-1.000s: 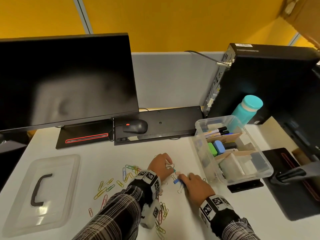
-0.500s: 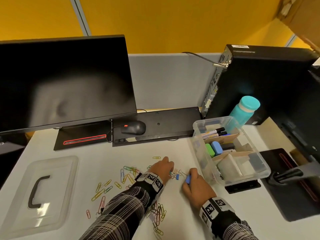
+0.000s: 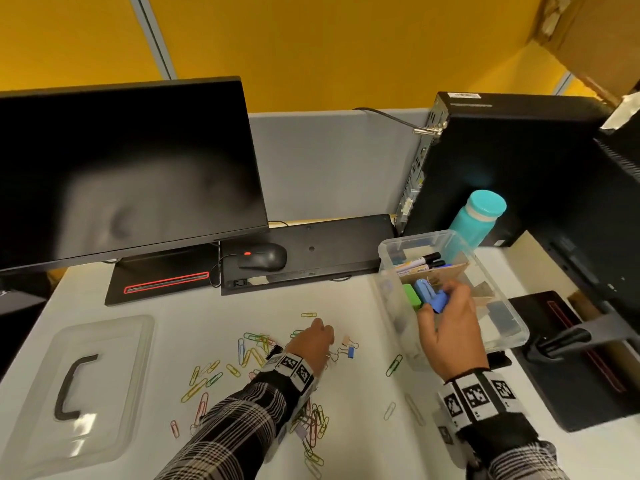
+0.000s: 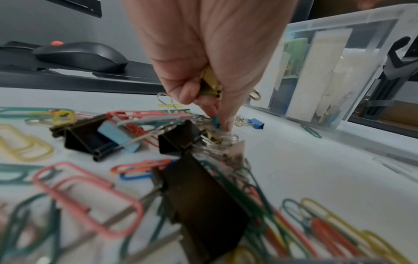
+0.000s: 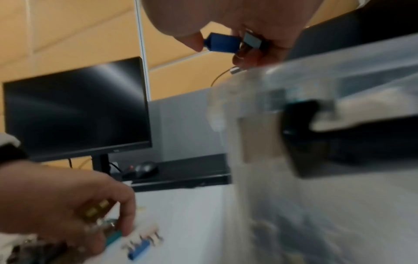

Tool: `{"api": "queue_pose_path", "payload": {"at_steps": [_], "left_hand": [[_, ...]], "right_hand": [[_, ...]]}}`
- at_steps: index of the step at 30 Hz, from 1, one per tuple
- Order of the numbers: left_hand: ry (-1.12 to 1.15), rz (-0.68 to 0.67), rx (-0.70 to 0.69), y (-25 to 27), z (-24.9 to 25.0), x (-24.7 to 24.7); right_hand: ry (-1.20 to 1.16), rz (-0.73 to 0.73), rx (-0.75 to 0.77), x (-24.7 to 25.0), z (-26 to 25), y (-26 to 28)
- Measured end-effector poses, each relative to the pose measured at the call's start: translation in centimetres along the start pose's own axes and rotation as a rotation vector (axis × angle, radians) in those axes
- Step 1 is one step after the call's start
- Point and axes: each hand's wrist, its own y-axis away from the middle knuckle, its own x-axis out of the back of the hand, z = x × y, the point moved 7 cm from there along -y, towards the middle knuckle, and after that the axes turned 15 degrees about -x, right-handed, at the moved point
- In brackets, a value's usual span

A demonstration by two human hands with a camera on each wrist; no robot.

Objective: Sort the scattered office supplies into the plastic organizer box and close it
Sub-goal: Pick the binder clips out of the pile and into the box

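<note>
The clear plastic organizer box (image 3: 386,252) stands open at the right, with markers and erasers in its cardboard compartments. My right hand (image 3: 443,301) hovers over its middle and pinches a blue binder clip (image 5: 222,42) together with a grey one (image 5: 252,40). My left hand (image 4: 208,107) is down on the table in the pile. It grips a gold binder clip (image 4: 211,85) and its fingertip touches a teal clip (image 4: 216,121). Coloured paper clips (image 3: 249,351) and black binder clips (image 4: 86,141) lie scattered around it. The box's lid (image 3: 79,386) lies at the left.
A small blue binder clip (image 3: 351,351) and a pink one lie just right of my left hand. Behind stand a monitor (image 3: 131,174), a black mouse (image 3: 265,256), a computer tower (image 3: 502,161) and a teal bottle (image 3: 479,216). A black monitor base (image 3: 568,358) sits right of the box.
My right hand has lifted off the table with the blue binder clip and moved right, over the box. My left hand has stayed among the clips.
</note>
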Motion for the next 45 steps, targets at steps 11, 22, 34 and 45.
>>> {"api": "queue_pose_path", "payload": {"at_steps": [11,22,34,45], "left_hand": [[-0.013,0.013,-0.006,0.4,-0.2,-0.3],[0.193,0.242,-0.085,1.0,2.0,2.9],[0.017,0.204,-0.457,-4.7,18.3,7.7],[-0.085,0.183,-0.568,-5.3,19.4,6.6]], "right_hand": [[0.456,-0.188,-0.045,-2.1,3.5,-0.5],[0.374,0.080,-0.255,4.0,9.7,-3.9],[0.256,0.146,-0.211,4.3,9.9,-3.7],[0.251,0.149,-0.184,3.9,10.3,-3.7]]}}
